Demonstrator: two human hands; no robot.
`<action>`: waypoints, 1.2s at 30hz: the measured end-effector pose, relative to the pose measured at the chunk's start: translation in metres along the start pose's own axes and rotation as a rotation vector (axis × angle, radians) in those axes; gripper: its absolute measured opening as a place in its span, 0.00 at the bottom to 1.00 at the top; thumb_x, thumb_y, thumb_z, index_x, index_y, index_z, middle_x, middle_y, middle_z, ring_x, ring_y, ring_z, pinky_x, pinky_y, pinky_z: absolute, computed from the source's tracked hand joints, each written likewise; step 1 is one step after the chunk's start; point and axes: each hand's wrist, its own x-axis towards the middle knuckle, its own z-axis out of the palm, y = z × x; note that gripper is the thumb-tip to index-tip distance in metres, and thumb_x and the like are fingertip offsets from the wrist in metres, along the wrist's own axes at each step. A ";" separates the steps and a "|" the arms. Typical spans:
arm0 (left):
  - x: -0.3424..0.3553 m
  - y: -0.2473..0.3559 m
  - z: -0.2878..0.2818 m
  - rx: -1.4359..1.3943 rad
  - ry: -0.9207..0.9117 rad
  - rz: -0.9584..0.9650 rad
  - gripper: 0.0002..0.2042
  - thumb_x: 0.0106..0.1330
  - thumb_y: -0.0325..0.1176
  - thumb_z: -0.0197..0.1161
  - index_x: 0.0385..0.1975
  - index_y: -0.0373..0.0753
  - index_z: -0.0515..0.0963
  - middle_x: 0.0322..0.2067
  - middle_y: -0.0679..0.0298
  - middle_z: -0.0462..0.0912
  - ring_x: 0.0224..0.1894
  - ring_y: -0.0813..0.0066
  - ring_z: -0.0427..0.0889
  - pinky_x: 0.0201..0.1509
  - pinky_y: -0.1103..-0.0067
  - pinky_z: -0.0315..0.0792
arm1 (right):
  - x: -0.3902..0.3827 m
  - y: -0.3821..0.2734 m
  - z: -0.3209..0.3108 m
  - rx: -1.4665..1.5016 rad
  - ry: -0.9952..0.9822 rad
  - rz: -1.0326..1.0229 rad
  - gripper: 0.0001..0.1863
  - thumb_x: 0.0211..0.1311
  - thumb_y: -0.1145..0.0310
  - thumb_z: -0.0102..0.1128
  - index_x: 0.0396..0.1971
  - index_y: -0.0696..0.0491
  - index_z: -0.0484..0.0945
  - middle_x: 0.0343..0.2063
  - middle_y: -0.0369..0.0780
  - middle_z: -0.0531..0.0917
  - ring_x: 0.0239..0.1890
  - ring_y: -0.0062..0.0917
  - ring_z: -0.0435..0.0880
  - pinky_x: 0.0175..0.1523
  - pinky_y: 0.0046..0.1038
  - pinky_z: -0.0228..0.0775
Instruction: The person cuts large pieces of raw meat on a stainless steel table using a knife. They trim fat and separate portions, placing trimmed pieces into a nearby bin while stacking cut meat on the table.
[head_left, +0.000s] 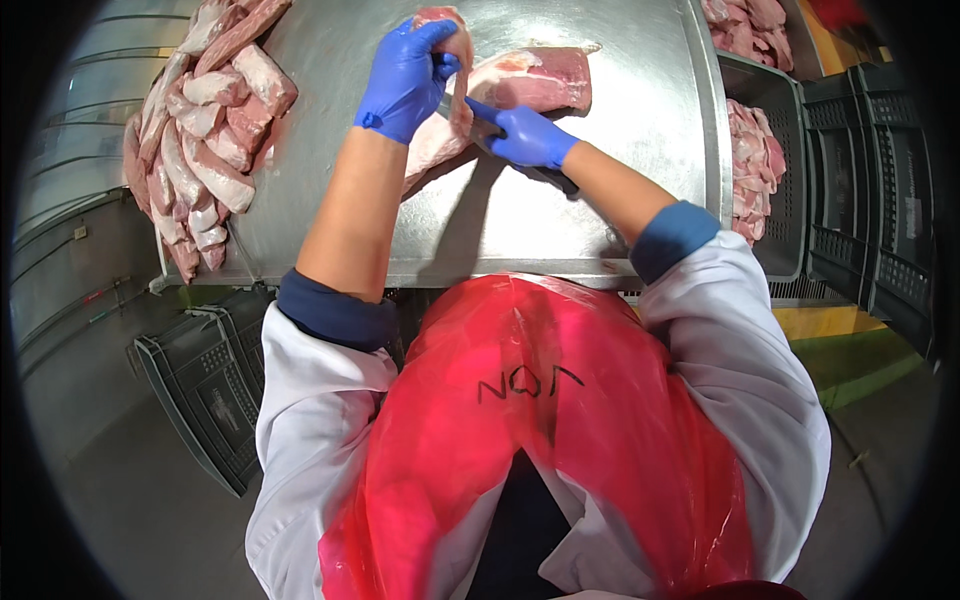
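My left hand [405, 85], in a blue glove, is closed on a raised strip of pale pink meat [458, 48]. My right hand [530, 137], gloved the same way, grips a knife [562, 184]; the dark end of its handle sticks out below the palm. The knife's blade lies at the strip's lower part, mostly hidden by the meat and fingers. A larger cut of meat [550, 84] with a white fatty side rests on the metal table [640, 150] just beyond my right hand. Another pale piece [432, 152] lies beneath my left wrist.
Many trimmed meat pieces [215, 130] are heaped at the table's left side. Along the right edge stand dark crates [790, 220] filled with meat [752, 170], with stacked crates [880, 200] beyond. Another dark crate [205, 390] sits low on the left, below the table.
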 end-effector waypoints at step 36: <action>-0.083 0.159 0.005 -0.189 -0.238 0.313 0.07 0.72 0.25 0.50 0.30 0.35 0.72 0.23 0.66 0.73 0.21 0.82 0.68 0.22 0.88 0.61 | 0.084 -0.040 0.213 0.184 0.366 -0.090 0.37 0.66 0.68 0.48 0.74 0.57 0.49 0.31 0.59 0.82 0.34 0.55 0.84 0.44 0.48 0.76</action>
